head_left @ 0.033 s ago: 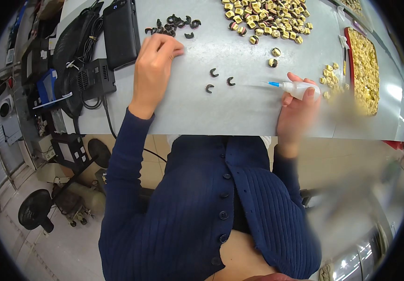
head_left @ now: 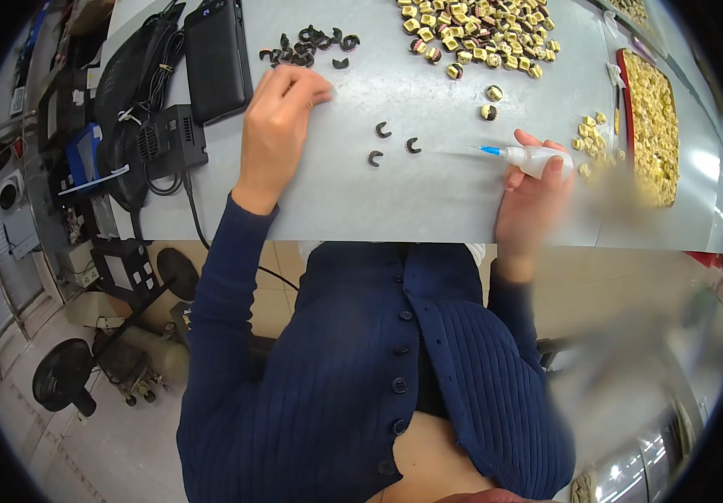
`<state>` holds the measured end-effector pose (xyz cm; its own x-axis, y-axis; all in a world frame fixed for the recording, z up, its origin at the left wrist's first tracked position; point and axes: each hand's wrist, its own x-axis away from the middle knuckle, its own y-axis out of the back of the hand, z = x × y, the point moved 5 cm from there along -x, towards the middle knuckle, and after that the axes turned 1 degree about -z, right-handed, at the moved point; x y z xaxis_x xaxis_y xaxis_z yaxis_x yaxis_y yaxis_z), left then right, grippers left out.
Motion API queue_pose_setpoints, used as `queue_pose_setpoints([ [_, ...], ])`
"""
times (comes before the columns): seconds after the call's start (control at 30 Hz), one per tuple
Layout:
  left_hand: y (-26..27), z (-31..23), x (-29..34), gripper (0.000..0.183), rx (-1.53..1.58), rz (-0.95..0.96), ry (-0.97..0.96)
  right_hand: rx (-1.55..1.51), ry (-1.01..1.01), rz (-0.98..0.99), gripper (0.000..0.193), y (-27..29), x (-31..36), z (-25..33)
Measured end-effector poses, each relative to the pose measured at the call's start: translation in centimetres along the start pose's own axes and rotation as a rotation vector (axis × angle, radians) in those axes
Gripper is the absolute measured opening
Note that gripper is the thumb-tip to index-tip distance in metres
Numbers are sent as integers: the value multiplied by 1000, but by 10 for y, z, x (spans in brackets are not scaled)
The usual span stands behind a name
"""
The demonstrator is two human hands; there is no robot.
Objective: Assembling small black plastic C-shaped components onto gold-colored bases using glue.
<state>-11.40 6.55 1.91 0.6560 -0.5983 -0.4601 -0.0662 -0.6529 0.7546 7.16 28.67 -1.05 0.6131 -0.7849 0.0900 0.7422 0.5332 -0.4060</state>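
My left hand [head_left: 278, 121] is over the left part of the table, its fingers curled together in a pinch. Whatever may be between the fingertips is hidden. Just beyond it lies a loose cluster of small black C-shaped pieces [head_left: 320, 38]. Three more black C-shaped pieces [head_left: 413, 146] lie apart between my hands. A small white squeeze bottle [head_left: 531, 159] with a blue needle tip [head_left: 490, 151] is gripped in my right hand [head_left: 533, 201]. The needle points left toward those three pieces.
Many small yellow-and-dark pieces [head_left: 479, 29] are heaped at the far middle. Loose yellow pieces [head_left: 592, 134] lie beside a red-rimmed tray [head_left: 627, 84] full of them on the right. A black device [head_left: 215, 63], a black box [head_left: 170, 142] and coiled cables [head_left: 160, 71] occupy the left side.
My left hand has shifted very slightly toward me and away from the black cluster. The right hand and its bottle have not moved.
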Motion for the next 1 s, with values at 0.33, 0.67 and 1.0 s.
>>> queue_pose_setpoints([
  [0.33, 6, -11, 22, 18, 143, -7, 16, 10, 0, -2, 26, 0, 0, 1],
  [0.67, 18, -16, 24, 18, 134, -36, 21, 19, 8, 5, 25, 0, -1, 1],
  [1.0, -9, -3, -18, 20, 62, -3, 25, -10, 7, 3, 25, 0, 0, 1],
])
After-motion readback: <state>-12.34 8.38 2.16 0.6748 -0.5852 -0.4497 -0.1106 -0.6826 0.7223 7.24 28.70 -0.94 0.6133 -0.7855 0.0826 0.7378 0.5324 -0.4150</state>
